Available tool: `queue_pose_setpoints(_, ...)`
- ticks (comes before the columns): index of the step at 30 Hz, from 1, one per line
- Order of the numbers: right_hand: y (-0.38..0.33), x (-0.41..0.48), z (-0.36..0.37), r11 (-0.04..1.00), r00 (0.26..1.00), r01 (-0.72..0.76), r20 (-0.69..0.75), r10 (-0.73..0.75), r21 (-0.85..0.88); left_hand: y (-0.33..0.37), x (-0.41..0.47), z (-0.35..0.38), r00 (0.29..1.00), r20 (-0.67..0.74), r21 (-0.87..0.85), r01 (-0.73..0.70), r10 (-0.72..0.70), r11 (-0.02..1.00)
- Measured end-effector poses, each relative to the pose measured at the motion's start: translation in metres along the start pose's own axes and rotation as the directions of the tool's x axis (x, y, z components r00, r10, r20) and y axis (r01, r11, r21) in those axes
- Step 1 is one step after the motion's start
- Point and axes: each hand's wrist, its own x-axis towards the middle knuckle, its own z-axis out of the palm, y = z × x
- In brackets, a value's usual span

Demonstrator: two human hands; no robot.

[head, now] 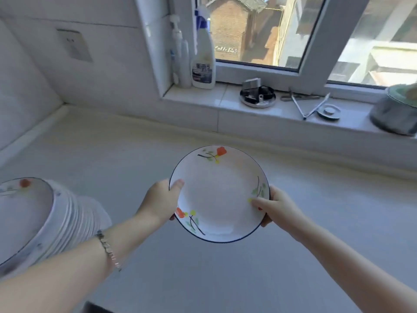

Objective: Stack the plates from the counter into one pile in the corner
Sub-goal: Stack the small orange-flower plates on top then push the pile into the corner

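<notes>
A white plate (217, 193) with a dark blue rim and painted flowers hangs above the pale counter (135, 154), held level between both hands. My left hand (161, 201) grips its left edge, thumb on the rim. On the opposite edge, my right hand (274, 205) holds it with the thumb lying on the inside. A tall pile of matching plates (45, 222) stands at the left edge of the view, to the left of my left forearm, partly cut off by the frame.
The counter runs back to a tiled corner at the far left. On the windowsill stand a spray bottle (203, 55), a pump bottle (178, 53), a round metal tin (257, 96), tongs (309, 106) and a lidded pot (397, 111).
</notes>
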Motion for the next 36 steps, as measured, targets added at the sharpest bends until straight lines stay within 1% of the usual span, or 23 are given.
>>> queue_pose_setpoints(3, -0.045, 0.010, 0.075, 0.996, 0.996, 0.067, 0.059, -0.063, -0.063, -0.045, 0.000, -0.077, 0.994, -0.109, 0.036, -0.015, 0.019, 0.999)
queue_pose_setpoints(6, -0.082, 0.015, 0.144, 0.990, 0.987, 0.127, 0.105, -0.120, -0.065, -0.088, -0.002, -0.145, 0.976, -0.217, 0.111, 0.002, 0.022, 0.994)
queue_pose_setpoints(8, -0.103, 0.019, 0.192, 0.978, 0.973, 0.188, 0.154, -0.172, -0.095, -0.123, -0.002, -0.190, 0.960, -0.278, 0.154, 0.040, 0.004, 0.987)
queue_pose_setpoints(11, -0.126, 0.021, 0.250, 0.948, 0.954, 0.270, 0.182, -0.240, -0.167, -0.167, -0.005, -0.243, 0.951, -0.305, 0.198, 0.113, -0.049, 0.974)
queue_pose_setpoints(13, -0.138, 0.023, 0.285, 0.928, 0.945, 0.301, 0.202, -0.258, -0.221, -0.192, -0.010, -0.269, 0.944, -0.321, 0.227, 0.149, -0.070, 0.962)
queue_pose_setpoints(17, -0.151, 0.023, 0.337, 0.904, 0.937, 0.289, 0.284, -0.201, -0.314, -0.233, -0.012, -0.298, 0.929, -0.339, 0.275, 0.249, -0.149, 0.929)
queue_pose_setpoints(21, -0.156, 0.026, 0.364, 0.823, 0.940, 0.272, 0.320, -0.117, -0.498, -0.264, -0.011, -0.308, 0.918, -0.327, 0.353, 0.337, -0.222, 0.873)
queue_pose_setpoints(24, -0.159, 0.028, 0.371, 0.720, 0.949, 0.267, 0.304, -0.082, -0.640, -0.275, -0.012, -0.307, 0.916, -0.296, 0.436, 0.381, -0.270, 0.816)
queue_pose_setpoints(27, -0.160, 0.032, 0.371, 0.624, 0.955, 0.259, 0.293, -0.050, -0.737, -0.272, -0.013, -0.305, 0.914, -0.290, 0.505, 0.397, -0.283, 0.766)
queue_pose_setpoints(29, -0.158, 0.034, 0.369, 0.597, 0.954, 0.250, 0.298, -0.018, -0.762, -0.265, -0.014, -0.304, 0.913, -0.288, 0.554, 0.404, -0.288, 0.728)
queue_pose_setpoints(32, -0.159, 0.035, 0.368, 0.598, 0.951, 0.257, 0.310, -0.014, -0.759, -0.260, -0.016, -0.303, 0.907, -0.293, 0.617, 0.422, -0.303, 0.665)
queue_pose_setpoints(33, -0.159, 0.035, 0.367, 0.594, 0.950, 0.262, 0.313, -0.018, -0.761, -0.260, -0.017, -0.303, 0.907, -0.309, 0.634, 0.422, -0.288, 0.648)
queue_pose_setpoints(34, -0.159, 0.034, 0.366, 0.579, 0.949, 0.270, 0.313, -0.026, -0.769, -0.260, -0.018, -0.302, 0.906, -0.330, 0.640, 0.420, -0.263, 0.643)
queue_pose_setpoints(35, -0.159, 0.034, 0.365, 0.562, 0.949, 0.279, 0.313, -0.038, -0.779, -0.261, -0.020, -0.301, 0.902, -0.363, 0.623, 0.420, -0.232, 0.659)
queue_pose_setpoints(36, -0.158, 0.033, 0.364, 0.557, 0.947, 0.294, 0.316, -0.059, -0.777, -0.263, -0.021, -0.298, 0.893, -0.403, 0.576, 0.420, -0.203, 0.702)
